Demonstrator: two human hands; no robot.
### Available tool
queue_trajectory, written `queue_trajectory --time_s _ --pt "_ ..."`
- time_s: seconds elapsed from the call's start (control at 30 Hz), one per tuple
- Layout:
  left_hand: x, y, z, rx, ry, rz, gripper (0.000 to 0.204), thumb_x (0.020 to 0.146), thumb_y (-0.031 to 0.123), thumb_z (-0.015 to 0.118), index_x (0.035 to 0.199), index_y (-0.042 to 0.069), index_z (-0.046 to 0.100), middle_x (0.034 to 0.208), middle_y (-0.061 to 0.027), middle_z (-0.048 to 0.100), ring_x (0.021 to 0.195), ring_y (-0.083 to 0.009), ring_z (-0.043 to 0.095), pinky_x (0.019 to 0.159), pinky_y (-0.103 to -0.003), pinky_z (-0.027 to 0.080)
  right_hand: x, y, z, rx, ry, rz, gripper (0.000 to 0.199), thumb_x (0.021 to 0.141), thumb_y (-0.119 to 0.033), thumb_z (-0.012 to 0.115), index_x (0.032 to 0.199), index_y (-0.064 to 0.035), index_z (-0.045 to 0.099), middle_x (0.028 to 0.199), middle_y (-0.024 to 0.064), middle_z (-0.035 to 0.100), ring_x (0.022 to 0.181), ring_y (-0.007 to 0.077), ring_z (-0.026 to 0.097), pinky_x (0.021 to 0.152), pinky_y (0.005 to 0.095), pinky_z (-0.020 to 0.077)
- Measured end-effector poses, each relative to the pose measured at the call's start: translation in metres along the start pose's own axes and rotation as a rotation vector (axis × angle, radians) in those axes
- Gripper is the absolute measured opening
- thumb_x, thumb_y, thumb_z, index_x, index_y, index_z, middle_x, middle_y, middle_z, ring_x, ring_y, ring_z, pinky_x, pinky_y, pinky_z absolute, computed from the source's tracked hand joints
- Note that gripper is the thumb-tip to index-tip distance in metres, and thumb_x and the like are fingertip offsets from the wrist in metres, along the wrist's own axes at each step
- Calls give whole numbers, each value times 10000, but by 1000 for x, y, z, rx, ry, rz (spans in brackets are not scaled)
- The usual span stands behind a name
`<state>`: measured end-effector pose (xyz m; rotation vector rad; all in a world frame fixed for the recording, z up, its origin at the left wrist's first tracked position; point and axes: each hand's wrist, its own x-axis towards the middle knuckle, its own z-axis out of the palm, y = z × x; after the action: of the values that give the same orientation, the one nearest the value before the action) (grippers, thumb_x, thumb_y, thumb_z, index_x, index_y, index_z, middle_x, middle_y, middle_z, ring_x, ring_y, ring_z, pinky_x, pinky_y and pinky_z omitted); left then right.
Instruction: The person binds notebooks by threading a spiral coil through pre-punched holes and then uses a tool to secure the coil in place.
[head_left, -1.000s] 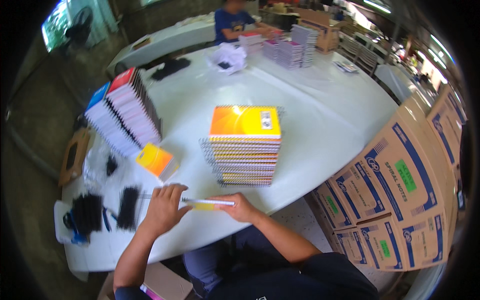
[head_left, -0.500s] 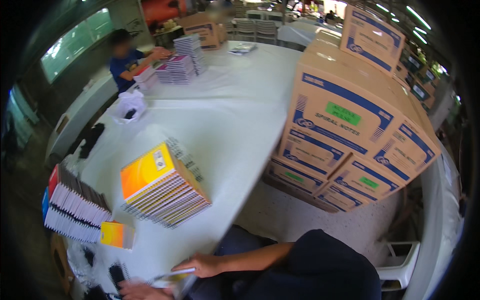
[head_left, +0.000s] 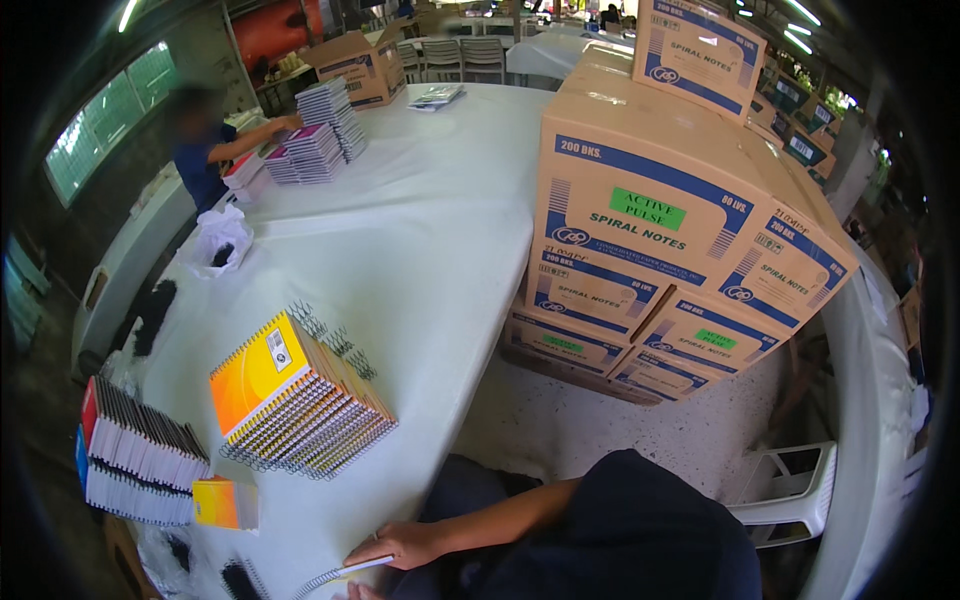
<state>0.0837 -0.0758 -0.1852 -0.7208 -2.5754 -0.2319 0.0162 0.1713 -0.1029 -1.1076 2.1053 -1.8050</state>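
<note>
Head view: over the table's (head_left: 440, 260) near edge, a notebook (head_left: 368, 565) shows edge-on, its visible long edge rising slightly rightward, a coil (head_left: 318, 583) running lower-left. The right hand (head_left: 398, 545), forearm reaching leftward, pinches it; the mostly cropped left hand's (head_left: 364, 592) grip I can't tell. Beyond, a white bag (head_left: 211, 234) holds something black; an open carton's (head_left: 368, 80) contents are hidden.

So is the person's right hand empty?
No, the right hand holds a thin notebook, with a wire coil beside it.
</note>
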Motion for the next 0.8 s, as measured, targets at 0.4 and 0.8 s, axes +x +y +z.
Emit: queue_trajectory --time_s 0.4,0.8 --pt "39 -9 -11 94 92 -52 1108 768 718 426 1377 -141 82 1381 -431 70 1269 -594 121 1018 -653 186 -3 16 22 -40 136 -263 526 717 84 503 1220 -64 547 1036 167 638 898 341 620 790 395 485" --pt "31 20 -10 -117 -28 -39 1131 729 637 587 1331 -189 104 1368 -424 63 1237 -626 141 984 -700 201 9 -17 18 -30 54 -161 437 719 50 515 1145 -42 552 871 175 638 806 352 610 695 430 478"
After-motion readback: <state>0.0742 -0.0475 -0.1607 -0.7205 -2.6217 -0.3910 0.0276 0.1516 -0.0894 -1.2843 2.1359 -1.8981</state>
